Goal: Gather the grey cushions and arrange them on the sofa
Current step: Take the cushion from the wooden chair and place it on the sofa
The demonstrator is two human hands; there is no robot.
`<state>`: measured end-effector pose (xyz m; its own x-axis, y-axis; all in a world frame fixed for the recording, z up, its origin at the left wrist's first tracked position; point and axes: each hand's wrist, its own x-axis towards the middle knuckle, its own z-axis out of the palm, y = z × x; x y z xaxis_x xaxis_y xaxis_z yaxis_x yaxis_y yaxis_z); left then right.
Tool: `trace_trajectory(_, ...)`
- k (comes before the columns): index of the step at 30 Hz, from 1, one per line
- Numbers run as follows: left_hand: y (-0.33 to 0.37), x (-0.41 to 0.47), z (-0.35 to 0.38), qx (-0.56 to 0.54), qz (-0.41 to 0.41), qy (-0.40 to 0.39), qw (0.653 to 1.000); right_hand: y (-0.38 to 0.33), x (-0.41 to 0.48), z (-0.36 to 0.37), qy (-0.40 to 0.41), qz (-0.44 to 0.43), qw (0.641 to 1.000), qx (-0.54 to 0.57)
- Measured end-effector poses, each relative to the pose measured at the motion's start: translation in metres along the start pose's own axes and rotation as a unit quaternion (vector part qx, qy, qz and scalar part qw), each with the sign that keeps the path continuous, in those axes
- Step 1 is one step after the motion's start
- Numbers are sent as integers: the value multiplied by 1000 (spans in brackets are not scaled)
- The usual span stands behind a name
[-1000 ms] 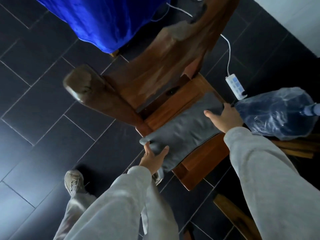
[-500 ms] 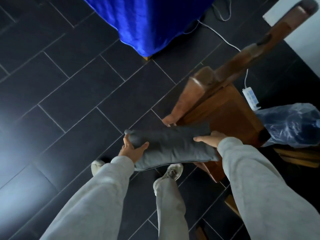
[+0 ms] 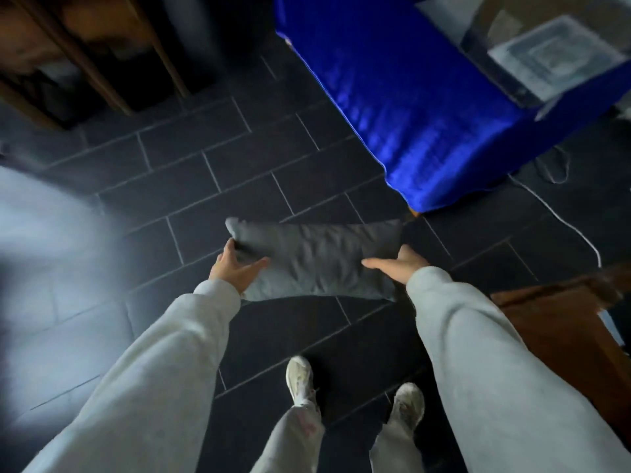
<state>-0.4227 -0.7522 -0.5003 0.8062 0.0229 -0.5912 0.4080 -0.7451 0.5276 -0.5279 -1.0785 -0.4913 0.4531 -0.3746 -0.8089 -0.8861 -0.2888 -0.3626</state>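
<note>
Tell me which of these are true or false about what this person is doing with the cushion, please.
1. The left hand and the right hand grip the grey cushion, one at each end. True.
2. The cushion lies on a blue cover. False: it is held up over the floor, not resting on the blue cloth.
3. The floor is laid with dark tiles. True.
4. The person is barefoot. False: light shoes are on both feet.
5. A white cable runs across the floor beside the blue cloth. True.
</note>
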Motion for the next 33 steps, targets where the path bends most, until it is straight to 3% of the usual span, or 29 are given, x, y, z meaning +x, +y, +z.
trace_trajectory(4,12,-7,-114,-77,31,86,993,-124,-52,4,46,-117,992,18)
trace_trajectory(9,18,-22,-215,-210,66,181,958,-247,-110,5,67,-245,967,13)
trace_trajectory(21,20,-7,-416,-335,103,361,864,-514,-186,42,19,-449,889,-85)
trace_trajectory(26,4,2,-483,-372,81,426,821,-611,-205,86,-17,-507,857,-92)
trace_trajectory(33,-81,-7,-553,-397,-6,508,765,-700,-237,206,-72,-555,814,-152)
